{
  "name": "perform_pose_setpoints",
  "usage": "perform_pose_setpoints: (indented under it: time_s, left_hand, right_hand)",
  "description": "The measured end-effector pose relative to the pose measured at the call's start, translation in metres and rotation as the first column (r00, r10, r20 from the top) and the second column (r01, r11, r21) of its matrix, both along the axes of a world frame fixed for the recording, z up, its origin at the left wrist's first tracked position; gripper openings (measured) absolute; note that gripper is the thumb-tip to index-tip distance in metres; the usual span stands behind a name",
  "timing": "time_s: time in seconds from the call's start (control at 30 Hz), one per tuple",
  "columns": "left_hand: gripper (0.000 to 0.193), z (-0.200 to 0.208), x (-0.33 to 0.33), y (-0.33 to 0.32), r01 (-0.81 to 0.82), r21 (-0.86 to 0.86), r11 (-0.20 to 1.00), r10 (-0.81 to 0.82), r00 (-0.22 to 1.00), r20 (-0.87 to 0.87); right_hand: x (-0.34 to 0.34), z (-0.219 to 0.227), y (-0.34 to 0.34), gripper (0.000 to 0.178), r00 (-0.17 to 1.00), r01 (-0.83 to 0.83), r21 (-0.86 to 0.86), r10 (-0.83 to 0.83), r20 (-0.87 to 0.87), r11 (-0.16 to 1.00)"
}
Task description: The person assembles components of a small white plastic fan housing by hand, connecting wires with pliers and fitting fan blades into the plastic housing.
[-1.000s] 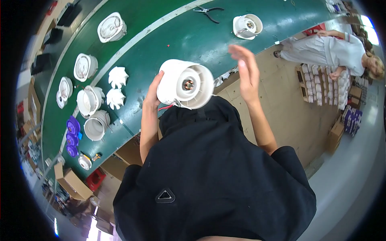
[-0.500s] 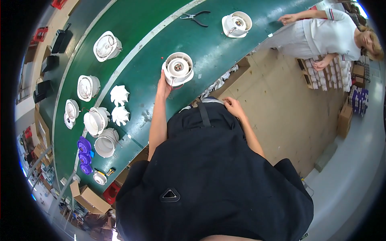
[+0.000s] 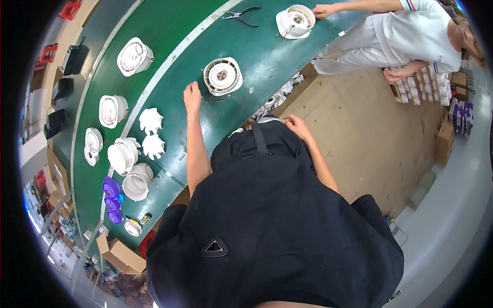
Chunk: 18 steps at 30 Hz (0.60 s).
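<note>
On the green table a round white fan housing with a square flange sits face up, a red wire trailing at its near side. My left hand is just left of it, not touching, with curled fingers and nothing visible in them. Low beside my black clothing is my right hand, its fingers loosely bent and apart, with nothing seen in them. Farther right, another white housing is touched by a co-worker's hand.
Pliers lie at the far side. To the left are white fan wheels, several white housings and purple round parts. White parts fill a carton below the table edge. A co-worker stands at the right.
My left hand has let go of the fan housing and drawn back left. The housing now rests turned on the table. The co-worker's hand has reached to the far housing.
</note>
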State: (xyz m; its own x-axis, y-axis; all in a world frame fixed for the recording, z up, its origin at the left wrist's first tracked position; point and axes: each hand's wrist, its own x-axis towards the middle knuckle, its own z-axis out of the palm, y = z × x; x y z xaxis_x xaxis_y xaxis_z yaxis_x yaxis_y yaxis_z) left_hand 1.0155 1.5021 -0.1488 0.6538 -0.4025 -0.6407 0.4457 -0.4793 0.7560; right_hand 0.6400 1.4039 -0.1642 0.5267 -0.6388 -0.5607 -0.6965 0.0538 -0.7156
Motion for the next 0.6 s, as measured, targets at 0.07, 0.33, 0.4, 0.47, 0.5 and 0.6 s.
perform_pose_setpoints:
  time_s: [0.07,0.33,0.4,0.47,0.5,0.6]
  left_hand:
    - [0.057,0.012,0.001,0.003,0.166,0.108,0.980,-0.198,0.794,0.575]
    - [0.097,0.039,-0.038,-0.039,0.512,0.360,0.780,-0.571,0.347,0.744]
    - [0.102,0.035,-0.040,-0.048,0.486,0.374,0.790,-0.566,0.342,0.751]
    - [0.102,0.030,-0.043,-0.067,0.533,0.303,0.790,-0.524,0.331,0.784]
    - [0.103,0.028,-0.043,-0.082,0.550,0.305,0.778,-0.527,0.306,0.793]
    - [0.105,0.017,-0.052,-0.140,0.604,0.252,0.756,-0.520,0.319,0.792]
  right_hand:
    - [0.004,0.000,-0.002,0.029,0.999,-0.028,0.015,0.027,0.016,1.000]
    - [0.006,-0.010,-0.007,0.027,0.998,-0.047,0.011,0.047,0.041,0.999]
    - [0.003,-0.009,-0.003,0.027,0.998,-0.019,0.032,0.017,0.054,0.999]
    - [-0.004,-0.011,0.001,0.026,0.998,0.004,0.050,-0.008,0.068,0.999]
    - [-0.010,-0.019,0.005,0.027,0.996,0.030,0.064,-0.035,0.082,0.997]
    - [-0.011,-0.023,0.012,0.028,0.994,0.034,0.106,-0.045,0.098,0.994]
